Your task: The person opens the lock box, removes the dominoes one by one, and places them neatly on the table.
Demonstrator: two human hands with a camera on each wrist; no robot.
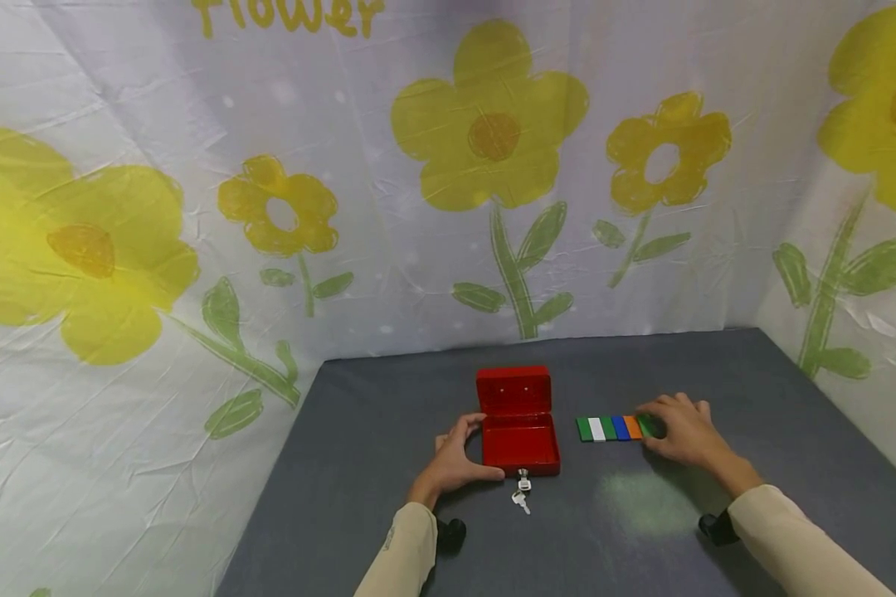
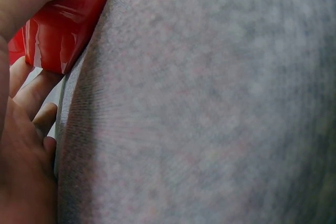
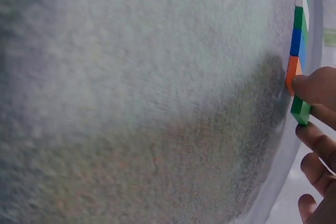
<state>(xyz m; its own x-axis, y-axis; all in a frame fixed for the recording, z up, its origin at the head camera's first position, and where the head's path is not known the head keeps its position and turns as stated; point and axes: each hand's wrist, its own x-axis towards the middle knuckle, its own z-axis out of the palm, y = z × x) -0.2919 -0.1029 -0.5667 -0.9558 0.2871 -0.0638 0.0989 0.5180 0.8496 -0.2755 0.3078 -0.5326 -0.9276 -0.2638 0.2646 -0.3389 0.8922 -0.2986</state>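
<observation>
A red cash box [image 1: 521, 446] stands on the table with its lid [image 1: 513, 391] raised at the back and its tray bare. My left hand [image 1: 457, 461] grips the box's left side, thumb at the front corner and fingers toward the back. A lock with keys [image 1: 521, 499] hangs at the front of the box. To the right lies a row of flat colored blocks: green, white [image 1: 596, 429], green, blue [image 1: 620, 428] and orange [image 1: 632, 427]. At its right end my right hand [image 1: 683, 431] pinches a green block [image 3: 301, 110] between thumb and fingers, close beside the orange one.
The dark grey table [image 1: 373, 464] ends at a fabric backdrop [image 1: 388, 274] printed with yellow flowers. Both forearms reach in from the front edge, each with a dark wrist strap [image 1: 719, 528].
</observation>
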